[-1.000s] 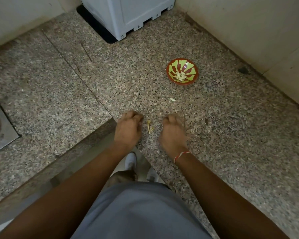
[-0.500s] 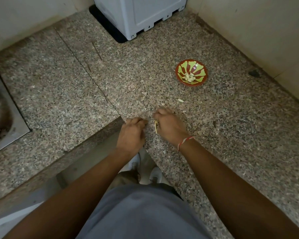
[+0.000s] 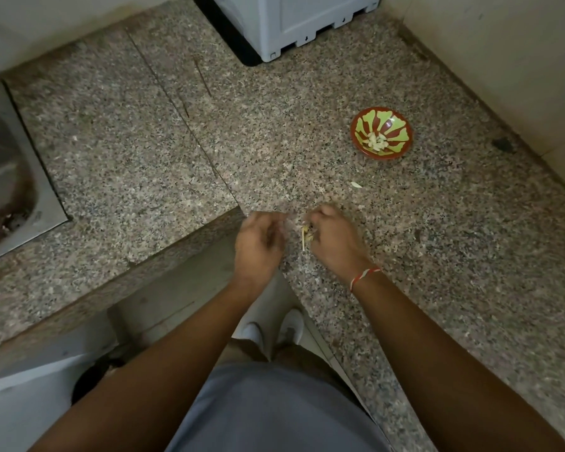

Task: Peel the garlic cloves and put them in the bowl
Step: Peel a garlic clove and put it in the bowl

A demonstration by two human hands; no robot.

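1. Head view looked down on a speckled granite worktop (image 3: 307,132) at an inner corner.
2. Right hand (image 3: 335,238) was curled, fingers (image 3: 320,216) pinching a garlic piece with pale stalk (image 3: 304,238) just above the worktop edge.
3. Left hand (image 3: 258,243) sat just beside it, motion-blurred; fingers curled inward, whether they held anything could not be told.
4. Red-and-green bowl (image 3: 381,132) stood well apart, far right, with peeled cloves (image 3: 377,141) heaped in its centre.
5. One pale scrap (image 3: 356,184) lay on the worktop between bowl and hands.
6. Steel sink (image 3: 10,177) at left; grey appliance (image 3: 294,21) at the back.
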